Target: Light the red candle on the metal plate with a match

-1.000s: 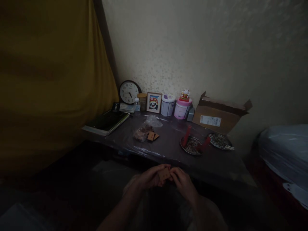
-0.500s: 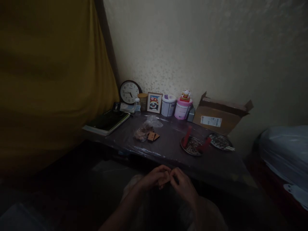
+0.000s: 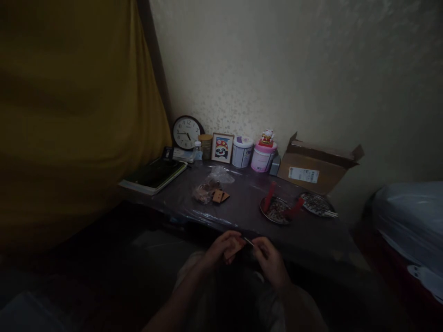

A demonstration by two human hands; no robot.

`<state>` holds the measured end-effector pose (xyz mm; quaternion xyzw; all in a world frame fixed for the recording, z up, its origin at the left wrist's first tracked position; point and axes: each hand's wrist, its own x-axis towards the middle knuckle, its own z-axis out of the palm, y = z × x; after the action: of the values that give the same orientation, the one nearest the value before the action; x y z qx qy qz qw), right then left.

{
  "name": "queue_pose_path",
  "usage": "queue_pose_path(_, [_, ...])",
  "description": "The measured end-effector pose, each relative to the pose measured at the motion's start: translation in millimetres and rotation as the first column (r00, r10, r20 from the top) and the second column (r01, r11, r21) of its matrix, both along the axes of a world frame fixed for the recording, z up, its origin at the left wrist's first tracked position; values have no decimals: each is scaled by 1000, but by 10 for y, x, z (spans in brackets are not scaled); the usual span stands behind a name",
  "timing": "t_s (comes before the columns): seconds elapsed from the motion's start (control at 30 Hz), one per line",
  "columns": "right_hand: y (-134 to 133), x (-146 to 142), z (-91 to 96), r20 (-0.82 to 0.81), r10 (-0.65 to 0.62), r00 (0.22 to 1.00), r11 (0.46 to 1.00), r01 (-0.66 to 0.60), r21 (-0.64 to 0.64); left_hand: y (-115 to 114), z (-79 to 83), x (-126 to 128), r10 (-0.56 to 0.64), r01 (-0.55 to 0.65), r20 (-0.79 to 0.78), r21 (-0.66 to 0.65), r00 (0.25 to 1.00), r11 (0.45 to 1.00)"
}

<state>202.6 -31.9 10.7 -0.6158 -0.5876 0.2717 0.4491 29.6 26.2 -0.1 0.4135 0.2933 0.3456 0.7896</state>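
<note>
My left hand (image 3: 221,251) is closed on a small tan square piece (image 3: 232,249), held just in front of the dark table's near edge (image 3: 242,228). My right hand (image 3: 272,263) pinches a thin light needle-like thing (image 3: 249,241) right beside that piece. On the table lie more tan pieces (image 3: 220,196) next to a clear plastic bag (image 3: 209,186) of brown bits. Two metal plates (image 3: 275,210) of small beads with red items sit to the right.
Along the wall stand a clock (image 3: 187,132), a framed picture (image 3: 221,147), a white tin (image 3: 241,151), a pink tin (image 3: 263,156) and an open cardboard box (image 3: 316,166). A notebook (image 3: 154,175) lies at the left, by a yellow curtain (image 3: 69,115). A plastic-covered bundle (image 3: 404,216) sits at right.
My hands have drawn slightly apart; the right hand now shows a thin needle-like thing beside the tan piece, which has tilted in the left hand.
</note>
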Motion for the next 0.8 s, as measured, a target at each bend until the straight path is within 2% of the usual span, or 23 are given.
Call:
queue_pose_path(0.07, [6, -8, 30, -122, 5, 993, 1000, -4, 11, -16, 39, -18, 18, -18, 33, -8, 999, 1000])
queue_pose_path(0.2, [10, -57, 84, -206, 15, 978, 1000, -19, -15, -29, 76, -20, 62, -61, 72, -19, 995, 998])
queue_pose_path(0.5, [7, -105, 108, -405, -58, 913, 995, 18, -102, 54, -29, 36, 138, -138, 38, -23, 990, 990])
queue_pose_path(0.7, [28, -92, 57, -430, -41, 902, 995, -4, -103, 26, 25, 2, 176, -175, 15, -60, 984, 983])
queue_pose_path(0.8, [42, -115, 54, -445, -37, 895, 996, -4, -90, 0, 62, -20, 151, -146, 35, -108, 988, 983])
